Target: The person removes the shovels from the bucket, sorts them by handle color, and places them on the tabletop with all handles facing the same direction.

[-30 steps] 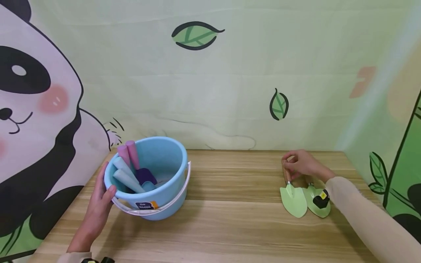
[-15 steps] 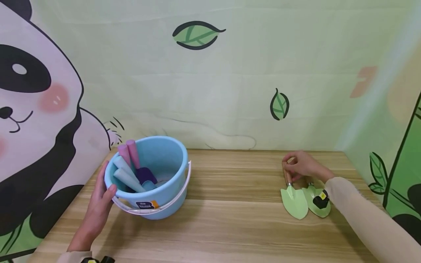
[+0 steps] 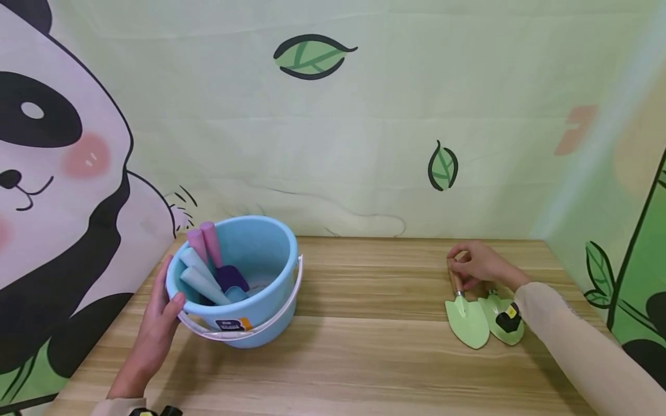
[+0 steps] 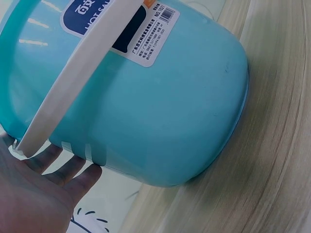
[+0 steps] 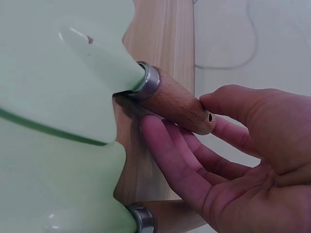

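Observation:
My left hand (image 3: 153, 329) grips a light-blue bucket (image 3: 267, 248) at its left side, with the thumb at the rim. Seen from the left wrist, its fingers lie against the bucket wall (image 4: 170, 111) beside the hanging white bail (image 4: 73, 80). Pink and pale-blue handles (image 3: 203, 283) lean inside the bucket, together with a dark purple scoop blade (image 3: 232, 278). Over at the right, my right hand (image 3: 481, 264) pinches the wooden handle end of a pale-green trowel (image 3: 468, 323). A second green trowel (image 3: 500, 334) lies beside it, partly under the first blade and my wrist.
Both trowels and the bucket are on a wood-grain tabletop (image 3: 359, 358). Behind it rises a pale green backdrop (image 3: 364, 144) printed with leaves and a panda, close to the table's back edge. A wide stretch of table separates bucket from trowels.
The pinched trowel and my right hand have shifted very slightly toward the front. My left hand and the bucket look the same.

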The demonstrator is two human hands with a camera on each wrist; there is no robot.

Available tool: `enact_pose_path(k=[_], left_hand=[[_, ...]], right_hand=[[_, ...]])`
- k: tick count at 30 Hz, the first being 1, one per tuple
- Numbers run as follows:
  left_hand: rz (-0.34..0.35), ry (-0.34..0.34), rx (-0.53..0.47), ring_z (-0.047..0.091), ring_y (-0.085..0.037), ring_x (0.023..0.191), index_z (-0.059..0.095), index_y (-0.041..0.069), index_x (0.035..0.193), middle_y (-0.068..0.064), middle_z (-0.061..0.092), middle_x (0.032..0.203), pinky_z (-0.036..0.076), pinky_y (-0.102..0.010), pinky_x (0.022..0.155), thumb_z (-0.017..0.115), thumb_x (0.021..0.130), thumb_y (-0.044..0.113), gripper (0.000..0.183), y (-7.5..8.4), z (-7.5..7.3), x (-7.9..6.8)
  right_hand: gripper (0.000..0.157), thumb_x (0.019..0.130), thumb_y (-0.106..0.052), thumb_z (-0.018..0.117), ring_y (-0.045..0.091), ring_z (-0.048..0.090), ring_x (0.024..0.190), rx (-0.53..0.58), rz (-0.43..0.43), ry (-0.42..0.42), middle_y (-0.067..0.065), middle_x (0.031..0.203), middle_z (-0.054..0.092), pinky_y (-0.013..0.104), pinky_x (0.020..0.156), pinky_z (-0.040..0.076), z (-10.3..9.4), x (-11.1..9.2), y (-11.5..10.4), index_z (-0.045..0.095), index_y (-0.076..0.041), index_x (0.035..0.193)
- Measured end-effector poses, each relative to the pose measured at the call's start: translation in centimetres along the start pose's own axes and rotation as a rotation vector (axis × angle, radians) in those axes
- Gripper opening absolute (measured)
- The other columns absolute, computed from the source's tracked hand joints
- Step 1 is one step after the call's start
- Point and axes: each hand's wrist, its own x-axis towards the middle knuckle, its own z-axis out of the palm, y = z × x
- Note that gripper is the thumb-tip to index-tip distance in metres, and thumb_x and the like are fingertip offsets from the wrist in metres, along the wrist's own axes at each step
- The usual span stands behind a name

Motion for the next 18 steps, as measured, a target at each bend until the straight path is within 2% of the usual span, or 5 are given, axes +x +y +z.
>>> enact_pose_path(k=[7, 18], left_hand=[[0.021, -0.004, -0.034, 0.027, -0.019, 0.144, 0.01, 0.039, 0.164, -0.004, 0.013, 0.168, 0.041, -0.013, 0.1, 0.037, 0.11, 0.018, 0.065, -0.05, 0.01, -0.03], [0.018, -0.002, -0.011, 0.027, -0.021, 0.146, 0.009, 0.041, 0.164, -0.004, 0.013, 0.168, 0.041, -0.013, 0.1, 0.037, 0.109, 0.019, 0.065, -0.03, 0.03, -0.06]], right_hand=[[0.036, 0.103, -0.009, 0.062, 0.027, 0.071, 0.073, -0.004, -0.008, 0.002, 0.023, 0.104, 0.062, 0.044, 0.067, 0.063, 0.08, -0.15, -0.04, 0.054, 0.009, 0.133], [0.038, 0.103, -0.01, 0.061, 0.027, 0.07, 0.072, -0.013, -0.005, 0.006, 0.023, 0.103, 0.061, 0.045, 0.066, 0.063, 0.16, -0.24, -0.04, 0.053, 0.009, 0.134]])
